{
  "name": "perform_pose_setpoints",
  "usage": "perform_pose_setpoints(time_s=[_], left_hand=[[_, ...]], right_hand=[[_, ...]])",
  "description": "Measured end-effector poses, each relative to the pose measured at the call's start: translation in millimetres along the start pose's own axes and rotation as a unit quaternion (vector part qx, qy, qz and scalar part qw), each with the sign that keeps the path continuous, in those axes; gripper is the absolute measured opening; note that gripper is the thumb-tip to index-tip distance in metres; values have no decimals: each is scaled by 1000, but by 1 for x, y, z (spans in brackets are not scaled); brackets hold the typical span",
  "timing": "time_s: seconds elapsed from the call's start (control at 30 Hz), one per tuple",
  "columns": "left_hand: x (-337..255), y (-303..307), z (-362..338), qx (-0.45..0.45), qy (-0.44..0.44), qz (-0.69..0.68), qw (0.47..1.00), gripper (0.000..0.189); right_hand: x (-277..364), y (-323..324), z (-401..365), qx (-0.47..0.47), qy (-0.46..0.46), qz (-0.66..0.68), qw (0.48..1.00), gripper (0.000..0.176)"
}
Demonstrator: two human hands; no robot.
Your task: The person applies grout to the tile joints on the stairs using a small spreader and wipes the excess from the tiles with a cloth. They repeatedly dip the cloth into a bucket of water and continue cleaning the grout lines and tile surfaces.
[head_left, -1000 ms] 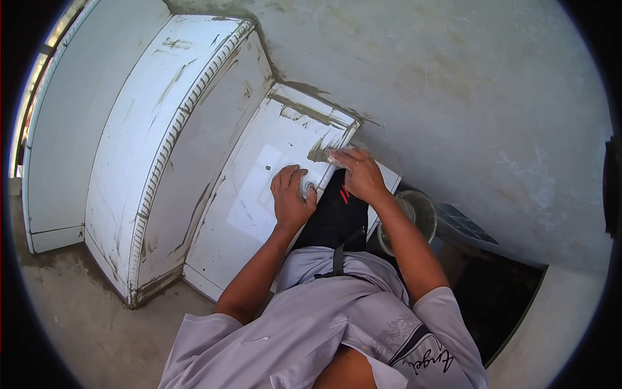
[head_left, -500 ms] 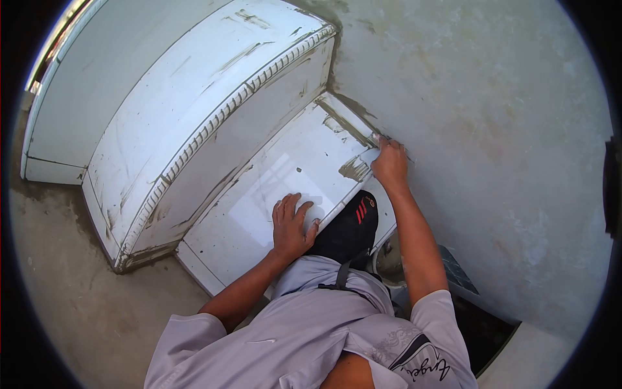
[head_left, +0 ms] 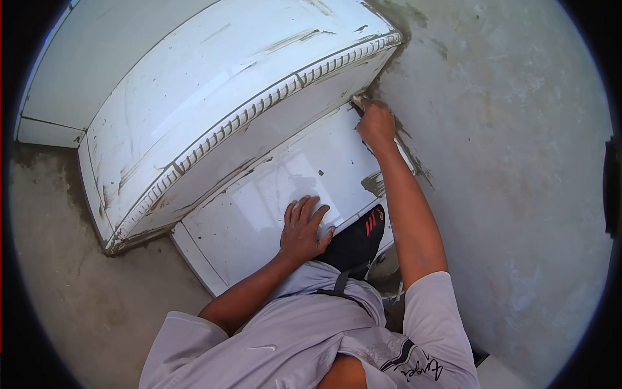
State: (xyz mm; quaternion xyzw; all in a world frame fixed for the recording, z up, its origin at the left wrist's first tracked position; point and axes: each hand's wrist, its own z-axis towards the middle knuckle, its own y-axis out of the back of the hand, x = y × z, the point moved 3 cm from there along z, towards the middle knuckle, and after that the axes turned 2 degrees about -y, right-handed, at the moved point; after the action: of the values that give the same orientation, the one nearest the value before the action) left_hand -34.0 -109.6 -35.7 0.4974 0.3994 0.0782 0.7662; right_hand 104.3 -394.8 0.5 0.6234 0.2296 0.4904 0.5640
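Head view: where is the left hand now, and how does it stand?

The left hand (head_left: 302, 230) is spread wide, palm down on the white tile step (head_left: 249, 227), close to the near edge, beside the black trouser knee (head_left: 355, 241). Half a second ago it also rested on this tile.

And the right hand (head_left: 377, 123)?

This one has changed more. Before, it was at the right edge of the step, against the wall (head_left: 505, 162). Now it is at the far right corner, where the step meets the riser (head_left: 278, 123). The fingers are curled; whether they hold something, I cannot tell.

Is the grey smear (head_left: 371, 185) wiped?

No, it remains on the right of the step, just beside the right forearm (head_left: 414, 207).
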Motion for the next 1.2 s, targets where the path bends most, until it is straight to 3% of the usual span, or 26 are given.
perform_pose_setpoints(time_s=[0.1, 0.2, 0.3, 0.4, 0.5, 0.6, 0.63, 0.73, 0.8, 0.87, 0.97, 1.07, 1.17, 1.2], left_hand=[[0, 0, -1, 3, 8, -2, 1000, 53], [-1, -1, 2, 10, 7, 2, 1000, 53], [1, 0, 2, 8, 4, 6, 1000, 52], [-2, 0, 0, 7, 7, 7, 1000, 52], [-2, -1, 2, -5, -2, 12, 1000, 52], [1, -5, 0, -2, 1, 10, 1000, 51], [0, -4, 3, -5, 1, 11, 1000, 51], [-3, -1, 0, -3, 1, 13, 1000, 50], [-3, -2, 2, -6, -2, 13, 1000, 50], [-2, -3, 3, -8, 0, 15, 1000, 50], [1, -3, 4, -3, 1, 8, 1000, 52], [1, -5, 1, -3, 5, 7, 1000, 52], [0, -4, 2, -3, 7, 5, 1000, 52], [1, -4, 1, 0, 8, 3, 1000, 52]], right_hand=[[12, -4, -9, -13, 36, 5, 999, 54], [40, -11, -49, 95, 129, 55, 986, 54], [47, 2, -63, 210, 141, 73, 965, 55], [1, 19, -25, -4, 103, 29, 994, 58], [-9, 12, -31, 34, 66, -15, 997, 57], [-4, 8, -92, 70, 110, 18, 991, 61], [1, 18, -111, 128, 116, 23, 985, 62], [-9, 37, -121, 118, 21, 88, 989, 60], [-32, 46, -96, 1, -56, 64, 996, 59], [-45, 32, -75, -44, -93, 30, 994, 58], [-28, 13, -53, -33, -71, -53, 996, 56], [7, 5, -52, 58, 26, -21, 998, 53], [16, 12, -65, 194, 66, 51, 977, 58], [16, 19, -64, 149, 90, 17, 985, 57]])
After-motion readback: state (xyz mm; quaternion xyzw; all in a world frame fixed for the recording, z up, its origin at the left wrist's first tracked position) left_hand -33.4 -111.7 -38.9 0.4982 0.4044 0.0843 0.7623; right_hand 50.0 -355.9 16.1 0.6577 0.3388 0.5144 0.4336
